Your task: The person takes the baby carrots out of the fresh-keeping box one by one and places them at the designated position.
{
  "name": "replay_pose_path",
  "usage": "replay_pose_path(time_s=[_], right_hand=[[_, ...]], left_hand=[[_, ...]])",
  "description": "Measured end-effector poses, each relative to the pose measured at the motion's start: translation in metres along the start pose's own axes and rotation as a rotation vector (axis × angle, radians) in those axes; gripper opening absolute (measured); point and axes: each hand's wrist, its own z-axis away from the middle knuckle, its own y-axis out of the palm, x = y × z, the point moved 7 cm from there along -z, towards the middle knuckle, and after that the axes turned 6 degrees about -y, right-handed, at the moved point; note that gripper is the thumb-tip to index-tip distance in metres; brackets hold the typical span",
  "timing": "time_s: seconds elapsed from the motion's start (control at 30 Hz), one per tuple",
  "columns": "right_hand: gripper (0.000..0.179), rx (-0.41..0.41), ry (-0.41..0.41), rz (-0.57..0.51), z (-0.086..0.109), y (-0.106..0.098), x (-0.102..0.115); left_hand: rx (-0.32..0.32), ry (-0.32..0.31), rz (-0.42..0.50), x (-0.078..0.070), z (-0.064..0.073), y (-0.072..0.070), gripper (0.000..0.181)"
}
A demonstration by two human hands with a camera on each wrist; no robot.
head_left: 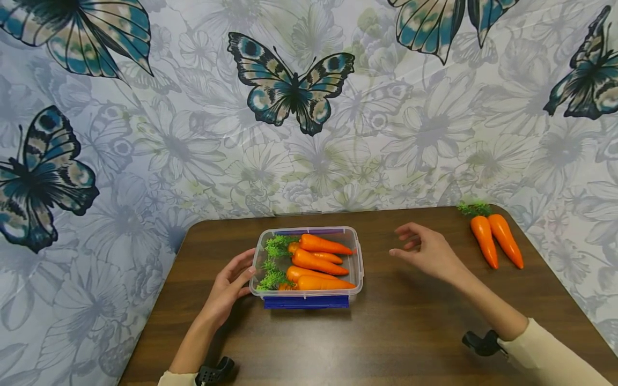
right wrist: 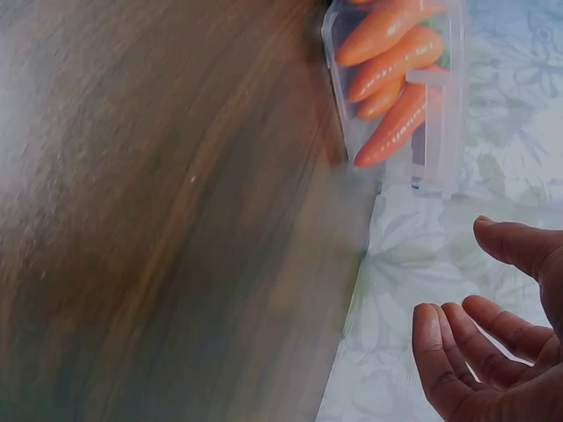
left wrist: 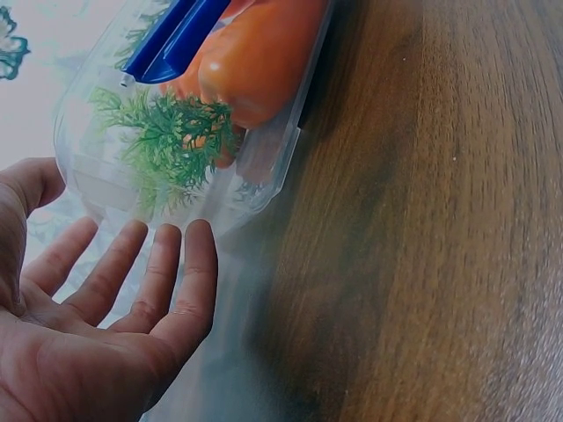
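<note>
A clear plastic container (head_left: 358,268) with blue side latches stands on the table, its top uncovered. Several orange carrots (head_left: 318,261) with feathery green tops lie inside, tips pointing right. At the container's left end is my left hand (head_left: 230,287), thumb at the rim and fingertips at the end wall; in the left wrist view its fingers (left wrist: 198,272) are spread and gently bent beside the green tops (left wrist: 171,145). My right hand (head_left: 427,252) hovers right of the container, fingers loosely bent, thumb apart, nothing between them. The right wrist view shows that gap too.
Two more carrots (head_left: 502,241) lie side by side at the table's back right corner, green tops toward the back edge. The brown wooden table (head_left: 386,343) meets a wall covering (head_left: 376,161) printed with butterflies and flowers. A dark wrist device (head_left: 483,343) sits by the right sleeve.
</note>
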Motion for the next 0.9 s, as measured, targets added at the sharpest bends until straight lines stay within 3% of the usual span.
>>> replay_pose_path(time_s=[0.9], right_hand=[[0.042, 0.087, -0.135, -0.153, -0.004, 0.031, 0.042]], left_hand=[[0.000, 0.017, 0.005, 0.004, 0.000, 0.000, 0.056]])
